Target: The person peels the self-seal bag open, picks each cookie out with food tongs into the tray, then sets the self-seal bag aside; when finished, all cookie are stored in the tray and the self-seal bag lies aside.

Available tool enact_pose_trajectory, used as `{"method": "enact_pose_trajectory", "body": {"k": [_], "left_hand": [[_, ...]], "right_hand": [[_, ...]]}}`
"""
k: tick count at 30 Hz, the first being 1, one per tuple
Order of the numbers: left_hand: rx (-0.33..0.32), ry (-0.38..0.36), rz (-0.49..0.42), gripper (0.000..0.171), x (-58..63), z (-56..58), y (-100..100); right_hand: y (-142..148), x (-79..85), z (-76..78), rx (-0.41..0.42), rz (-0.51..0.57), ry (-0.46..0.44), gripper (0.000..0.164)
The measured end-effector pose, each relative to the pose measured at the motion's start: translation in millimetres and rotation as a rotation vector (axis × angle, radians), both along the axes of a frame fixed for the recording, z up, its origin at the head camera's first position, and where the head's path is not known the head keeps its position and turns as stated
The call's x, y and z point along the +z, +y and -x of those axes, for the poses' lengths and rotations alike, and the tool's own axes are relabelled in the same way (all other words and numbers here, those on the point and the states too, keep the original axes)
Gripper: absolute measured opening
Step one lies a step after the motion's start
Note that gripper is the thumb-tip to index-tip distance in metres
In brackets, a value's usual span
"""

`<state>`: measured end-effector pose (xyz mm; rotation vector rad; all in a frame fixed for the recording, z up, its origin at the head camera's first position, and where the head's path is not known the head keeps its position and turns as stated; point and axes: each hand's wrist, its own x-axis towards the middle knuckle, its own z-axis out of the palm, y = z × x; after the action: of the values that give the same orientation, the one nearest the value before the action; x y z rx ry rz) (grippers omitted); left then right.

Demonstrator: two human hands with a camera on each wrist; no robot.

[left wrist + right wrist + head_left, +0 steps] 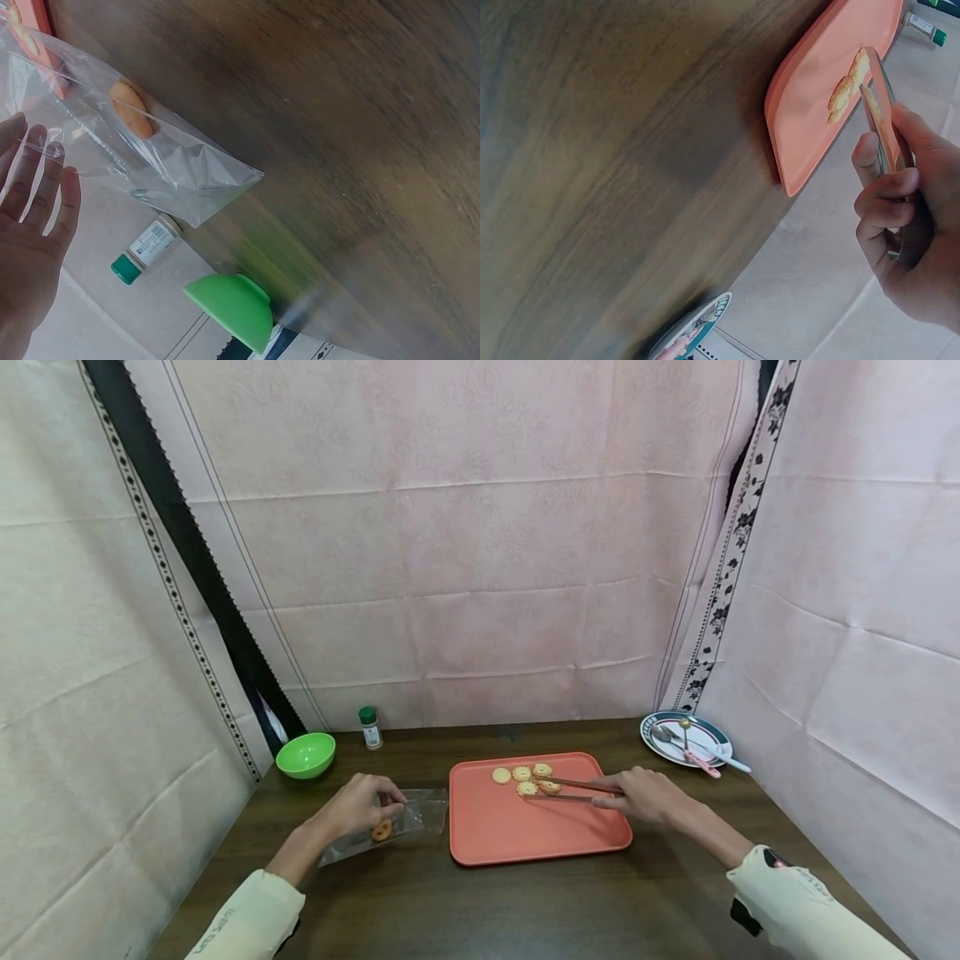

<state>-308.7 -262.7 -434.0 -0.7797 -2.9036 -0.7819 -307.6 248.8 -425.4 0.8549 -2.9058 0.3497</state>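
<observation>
My left hand (367, 804) holds the upper edge of a clear plastic bag (180, 161), tilted with its mouth toward the tray. One brown cookie (131, 110) lies inside the bag. In my right hand (637, 795) is a pair of metal tongs (889, 135), their arms apart and tips among the cookies. Several pale yellow round cookies (502, 775) lie grouped on the pink tray (525, 839). Whether the tong tips touch a cookie is hard to tell.
Behind my left hand stand a green bowl (306, 756) and a green-capped shaker bottle (371, 728). At the back right a plate (652, 724) carries a fork, a spoon and other utensils. Cloth curtains (465, 543) enclose the brown table (405, 910) at the back and sides.
</observation>
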Motion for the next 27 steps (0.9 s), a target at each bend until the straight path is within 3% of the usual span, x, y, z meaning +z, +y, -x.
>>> {"method": "enact_pose_trajectory", "body": {"k": [11, 18, 27], "left_hand": [[-0.001, 0.002, 0.005, 0.007, -1.0, -1.0, -2], [-0.007, -0.016, -0.012, 0.008, 0.4, -0.3, -1], [0.008, -0.014, 0.001, 0.008, -0.4, 0.9, -2]], "right_hand": [[-13, 8.2, -0.2, 0.081, 0.048, -0.026, 0.044], [-37, 11.9, -0.6, 0.132, 0.077, -0.113, 0.047], [-71, 6.9, 0.9, 0.229, 0.085, -0.117, 0.048]]}}
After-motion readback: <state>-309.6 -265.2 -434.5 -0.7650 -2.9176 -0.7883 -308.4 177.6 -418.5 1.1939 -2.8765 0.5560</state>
